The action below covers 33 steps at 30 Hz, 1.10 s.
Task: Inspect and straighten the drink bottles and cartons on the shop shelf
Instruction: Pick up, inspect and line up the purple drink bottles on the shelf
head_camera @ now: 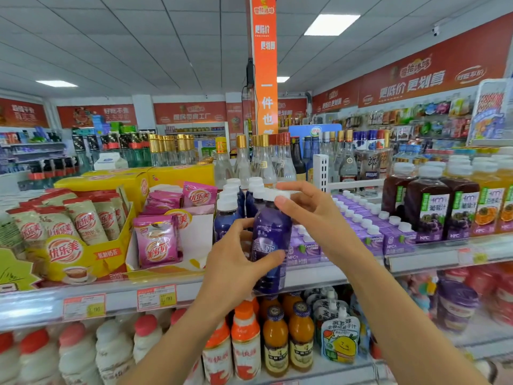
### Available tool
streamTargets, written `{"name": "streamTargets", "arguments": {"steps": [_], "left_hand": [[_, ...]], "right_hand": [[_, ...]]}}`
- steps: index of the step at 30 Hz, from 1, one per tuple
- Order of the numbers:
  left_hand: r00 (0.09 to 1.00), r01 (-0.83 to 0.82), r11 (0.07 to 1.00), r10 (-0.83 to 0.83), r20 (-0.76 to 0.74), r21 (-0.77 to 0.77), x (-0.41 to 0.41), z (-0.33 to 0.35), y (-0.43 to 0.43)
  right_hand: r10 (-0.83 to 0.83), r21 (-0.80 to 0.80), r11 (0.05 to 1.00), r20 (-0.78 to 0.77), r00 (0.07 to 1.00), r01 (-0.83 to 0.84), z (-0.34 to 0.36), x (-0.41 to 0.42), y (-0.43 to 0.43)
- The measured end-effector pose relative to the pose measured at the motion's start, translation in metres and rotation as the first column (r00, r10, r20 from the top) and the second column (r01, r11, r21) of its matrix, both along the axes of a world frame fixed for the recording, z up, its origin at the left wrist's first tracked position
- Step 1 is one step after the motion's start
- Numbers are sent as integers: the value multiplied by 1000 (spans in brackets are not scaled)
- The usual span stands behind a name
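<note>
A purple drink bottle (pixel 270 234) with a white cap is held upright at the front edge of the shelf (pixel 313 276). My left hand (pixel 236 262) wraps around its lower body and label. My right hand (pixel 311 209) grips its neck and white cap from the right. Behind it stand more blue-purple bottles (pixel 226 215) with white caps. To the right lie rows of purple cartons (pixel 361 226) and dark juice bottles (pixel 427 209).
Yellow display boxes of sachet drinks (pixel 83 234) and pink sachets (pixel 158 243) fill the shelf's left. Glass liquor bottles (pixel 261 159) stand behind. Below are white bottles with red caps (pixel 113 348), orange juice bottles (pixel 288 337) and pouches (pixel 340 337). An orange pillar (pixel 265 65) rises behind.
</note>
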<state>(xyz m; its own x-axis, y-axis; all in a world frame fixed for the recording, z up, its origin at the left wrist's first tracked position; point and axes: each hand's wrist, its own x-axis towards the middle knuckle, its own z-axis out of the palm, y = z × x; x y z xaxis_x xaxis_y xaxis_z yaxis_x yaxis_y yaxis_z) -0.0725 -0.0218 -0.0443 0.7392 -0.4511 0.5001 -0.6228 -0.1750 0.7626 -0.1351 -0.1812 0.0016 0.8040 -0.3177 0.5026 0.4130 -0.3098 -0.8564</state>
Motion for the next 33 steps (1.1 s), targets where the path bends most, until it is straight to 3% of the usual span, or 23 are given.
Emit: {"name": "streamTargets", "arguments": {"steps": [5, 11, 14, 16, 20, 25, 28, 30, 33], "left_hand": [[966, 179, 980, -193, -172, -92, 6, -3, 18], [981, 126, 988, -138, -139, -92, -7, -6, 22], [974, 131, 989, -141, -178, -67, -16, -8, 23], [949, 157, 980, -184, -258, -121, -16, -8, 26], [883, 142, 965, -224, -412, -221, -17, -6, 29], [883, 202, 978, -208, -422, -58, -20, -10, 38], [898, 242, 969, -204, -390, 50, -23, -14, 41], [898, 190, 982, -175, -404, -4, -24, -14, 41], [859, 97, 979, -174, -482, -180, -22, -9, 44]], "right_hand": [[265, 13, 962, -262, 928, -271, -29, -23, -6], [120, 103, 989, -170, 978, -103, -40, -24, 9], [76, 32, 997, -204, 976, -71, -45, -24, 19], [111, 37, 994, -240, 965, -105, -48, -26, 22], [311, 284, 929, -252, 916, -237, -51, -29, 16], [228, 316, 936, -211, 951, -154, -54, -32, 21], [119, 275, 960, -243, 963, -49, -60, -30, 27], [98, 224, 973, -209, 973, -49, -60, -35, 27], [192, 84, 980, -119, 974, -182, -61, -52, 23]]}}
